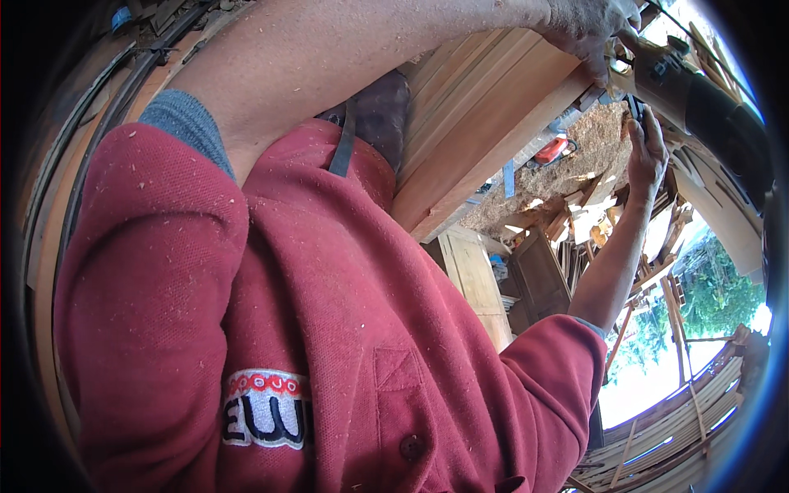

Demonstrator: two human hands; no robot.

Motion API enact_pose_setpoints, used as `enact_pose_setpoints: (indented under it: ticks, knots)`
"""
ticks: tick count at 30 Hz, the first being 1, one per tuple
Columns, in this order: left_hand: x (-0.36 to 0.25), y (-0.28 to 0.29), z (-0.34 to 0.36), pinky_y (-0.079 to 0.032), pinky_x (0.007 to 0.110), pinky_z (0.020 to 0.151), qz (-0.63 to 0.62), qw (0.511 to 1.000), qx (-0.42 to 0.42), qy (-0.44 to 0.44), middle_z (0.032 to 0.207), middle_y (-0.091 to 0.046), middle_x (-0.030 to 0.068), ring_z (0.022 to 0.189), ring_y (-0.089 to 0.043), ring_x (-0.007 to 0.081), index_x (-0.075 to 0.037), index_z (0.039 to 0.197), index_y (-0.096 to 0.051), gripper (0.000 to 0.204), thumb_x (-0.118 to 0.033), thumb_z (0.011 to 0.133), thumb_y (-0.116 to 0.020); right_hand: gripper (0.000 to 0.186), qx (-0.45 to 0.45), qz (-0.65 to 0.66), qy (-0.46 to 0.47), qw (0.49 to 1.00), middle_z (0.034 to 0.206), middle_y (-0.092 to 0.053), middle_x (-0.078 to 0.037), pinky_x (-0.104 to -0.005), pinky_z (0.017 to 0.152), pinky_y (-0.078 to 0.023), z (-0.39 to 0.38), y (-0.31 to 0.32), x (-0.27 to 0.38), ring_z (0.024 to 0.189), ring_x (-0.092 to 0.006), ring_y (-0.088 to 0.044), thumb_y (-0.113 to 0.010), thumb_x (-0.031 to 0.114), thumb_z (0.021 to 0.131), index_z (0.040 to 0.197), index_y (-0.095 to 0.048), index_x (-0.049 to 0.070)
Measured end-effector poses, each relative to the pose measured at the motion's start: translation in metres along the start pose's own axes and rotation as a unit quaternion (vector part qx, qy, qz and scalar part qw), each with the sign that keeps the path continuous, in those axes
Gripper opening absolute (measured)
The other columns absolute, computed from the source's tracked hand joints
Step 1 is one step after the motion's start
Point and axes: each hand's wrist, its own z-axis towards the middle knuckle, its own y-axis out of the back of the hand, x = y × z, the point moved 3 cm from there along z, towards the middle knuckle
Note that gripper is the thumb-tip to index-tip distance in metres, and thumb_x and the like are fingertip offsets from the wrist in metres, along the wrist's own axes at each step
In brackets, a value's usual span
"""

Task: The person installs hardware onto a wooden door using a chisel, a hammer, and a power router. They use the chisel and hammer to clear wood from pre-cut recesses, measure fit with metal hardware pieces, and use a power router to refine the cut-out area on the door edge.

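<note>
My left hand (585, 31) reaches across the top of the view, its fingers curled down at the end of a thick reddish wooden beam (501, 140). Beside its fingertips is a dark, tube-shaped tool body (699, 94), which runs off to the right. What the left fingers close around is mostly hidden. My right hand (649, 156) is raised below that dark body, fingers pointing up. Its fingertips meet at a small dark piece (634, 107) that is too small to name. Fine wood dust lies on my left arm and red shirt.
Several planks (460, 74) lie side by side next to the beam. A red tool (552, 150) rests on sawdust-covered ground (596, 140). Wood offcuts (592, 209), a brown panel (538, 275) and a pale board (472, 279) stand beyond. Long strips (82, 123) run along the left.
</note>
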Motion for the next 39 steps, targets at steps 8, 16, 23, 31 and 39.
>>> enact_pose_setpoints:
  ticks: [8, 16, 23, 31, 39]
  knots:
    - [-0.001, 0.004, -0.002, -0.048, 0.04, 0.099, -0.02, 1.0, -0.001, 0.006, 0.125, -0.058, 0.0182, 0.115, -0.058, 0.0331, -0.005, 0.123, -0.063, 0.073, -0.033, 0.063, -0.093, 0.044, -0.002, 0.054, 0.015, 0.998, 0.12, -0.072, -0.007, -0.0281, 0.097, -0.047, -0.003, -0.001, -0.003, 0.109, -0.0132, -0.064, -0.074, 0.025, 0.094, 0.133, -0.065, 0.006]
    - [-0.003, 0.01, -0.004, -0.049, 0.04, 0.097, -0.034, 0.999, -0.002, 0.011, 0.122, -0.059, 0.0182, 0.112, -0.059, 0.0326, -0.003, 0.124, -0.06, 0.075, -0.03, 0.062, -0.093, 0.042, 0.007, 0.04, 0.014, 0.999, 0.118, -0.072, -0.007, -0.0276, 0.095, -0.048, 0.001, 0.003, 0.006, 0.107, -0.0124, -0.065, -0.074, 0.022, 0.094, 0.132, -0.066, 0.006]
    - [-0.005, 0.014, -0.002, -0.05, 0.039, 0.095, -0.048, 0.999, 0.0, 0.02, 0.12, -0.059, 0.0183, 0.11, -0.06, 0.0321, -0.002, 0.124, -0.058, 0.077, -0.027, 0.061, -0.094, 0.041, -0.002, 0.039, 0.033, 0.999, 0.116, -0.072, -0.007, -0.0271, 0.094, -0.048, -0.002, 0.002, 0.009, 0.106, -0.0123, -0.065, -0.074, 0.019, 0.094, 0.131, -0.067, 0.005]
    - [-0.005, 0.014, -0.002, -0.05, 0.039, 0.093, -0.064, 0.998, 0.005, 0.027, 0.118, -0.06, 0.0183, 0.107, -0.061, 0.0315, 0.0, 0.125, -0.055, 0.08, -0.025, 0.061, -0.095, 0.042, 0.005, 0.043, 0.005, 0.999, 0.116, -0.073, -0.007, -0.0267, 0.095, -0.047, -0.002, 0.003, 0.009, 0.105, -0.0108, -0.064, -0.074, 0.023, 0.094, 0.131, -0.067, 0.006]
    - [-0.008, 0.017, -0.003, -0.051, 0.038, 0.091, -0.074, 0.997, 0.006, 0.033, 0.115, -0.061, 0.0183, 0.103, -0.062, 0.031, 0.002, 0.126, -0.052, 0.082, -0.022, 0.06, -0.095, 0.05, 0.012, 0.053, 0.002, 0.999, 0.125, -0.068, -0.008, -0.0287, 0.096, -0.048, -0.005, 0.002, 0.01, 0.114, -0.0146, -0.062, -0.08, 0.023, 0.089, 0.133, -0.065, 0.006]
